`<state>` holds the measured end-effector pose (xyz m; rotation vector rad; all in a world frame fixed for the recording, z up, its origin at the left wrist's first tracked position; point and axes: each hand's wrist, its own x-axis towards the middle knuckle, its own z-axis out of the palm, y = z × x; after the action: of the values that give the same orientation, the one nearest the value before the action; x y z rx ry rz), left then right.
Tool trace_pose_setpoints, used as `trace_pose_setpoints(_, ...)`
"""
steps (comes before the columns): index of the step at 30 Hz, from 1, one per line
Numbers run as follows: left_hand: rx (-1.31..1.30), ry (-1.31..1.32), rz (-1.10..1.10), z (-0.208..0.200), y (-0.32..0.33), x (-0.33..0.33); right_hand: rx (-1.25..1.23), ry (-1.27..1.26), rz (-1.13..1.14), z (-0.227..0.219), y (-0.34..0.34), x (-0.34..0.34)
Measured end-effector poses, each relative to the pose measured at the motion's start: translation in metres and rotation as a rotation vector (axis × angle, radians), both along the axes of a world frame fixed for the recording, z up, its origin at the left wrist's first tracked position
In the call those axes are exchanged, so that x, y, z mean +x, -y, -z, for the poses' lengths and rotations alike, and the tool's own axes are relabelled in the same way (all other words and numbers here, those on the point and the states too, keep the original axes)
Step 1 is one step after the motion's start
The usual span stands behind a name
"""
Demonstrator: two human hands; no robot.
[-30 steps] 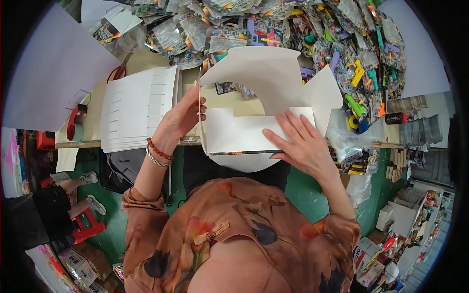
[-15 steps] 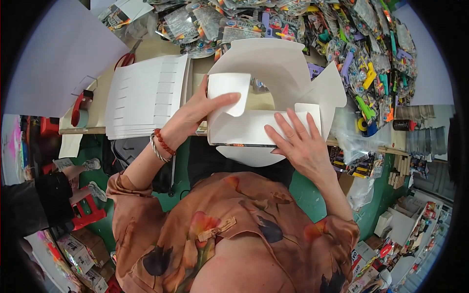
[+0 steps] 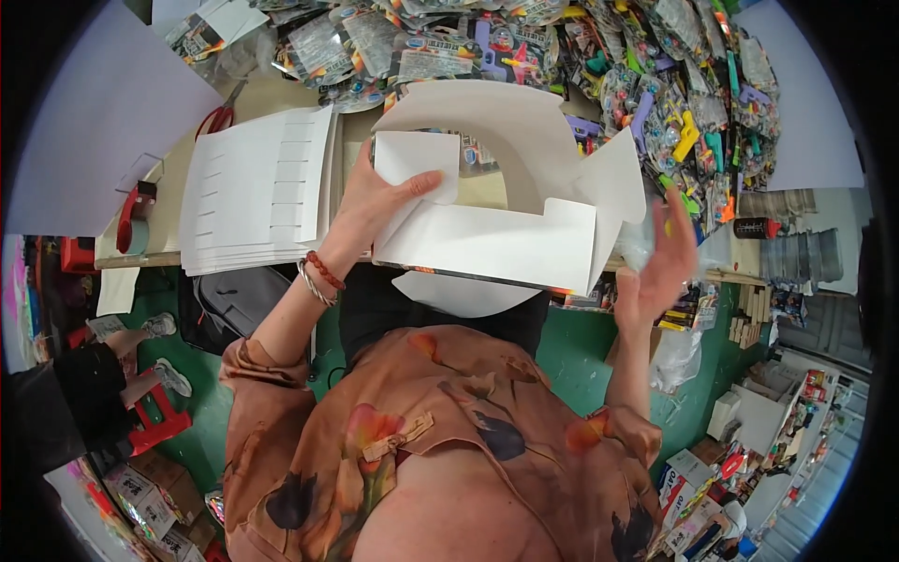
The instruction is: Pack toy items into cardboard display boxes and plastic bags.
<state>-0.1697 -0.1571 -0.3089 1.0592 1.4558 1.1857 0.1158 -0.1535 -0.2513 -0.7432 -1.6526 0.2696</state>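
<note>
Seen from above, a person in a rust-orange floral shirt (image 3: pixel 440 450) stands at a workbench (image 3: pixel 164 211), forearms reaching up from the lower part of the view. The left hand (image 3: pixel 375 201), with a red bead bracelet and a silver bangle at the wrist, grips a white cardboard box blank (image 3: pixel 487 239) that is partly folded; the fingers lie curled around the box's left end and the thumb presses on a small side flap (image 3: pixel 417 159), so the hand has a firm hold. The box sits at the bench's near edge, right in front of the person, with a long front panel facing them, a rounded flap hanging below the edge and a large curved flap standing up behind. The right hand (image 3: pixel 660 267) is open and holds nothing, fingers spread and raised just beside the right end of the box, with a triangular end flap (image 3: pixel 613 192) close to it; whether it touches the card cannot be told. Left of the box lies a stack of flat white box blanks (image 3: pixel 253 192) with slotted edges. Farther left rests a red tape dispenser (image 3: pixel 131 211). Beyond the box, along the back of the bench, a heap of colourful packaged toys (image 3: pixel 646 94) spreads to the right. A large white sheet (image 3: pixel 89 103) fills the upper left.
</note>
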Motion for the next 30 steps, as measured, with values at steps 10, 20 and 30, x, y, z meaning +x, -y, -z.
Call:
trace_pose_setpoints(10, -0.094, 0.070, 0.092, 0.005, -0.004, -0.001, -0.477, 0.737, -0.409, -0.003, -0.033, 0.000)
trace_pose_setpoints(20, -0.127, 0.578, 0.093, -0.006, -0.007, 0.005, -0.444, 0.522, -0.097, -0.009, -0.067, 0.000)
trace_pose_setpoints(30, -0.173, 0.733, 0.108, 0.006, -0.002, -0.013, -0.334, 0.789, -0.543, -0.019, -0.061, -0.009)
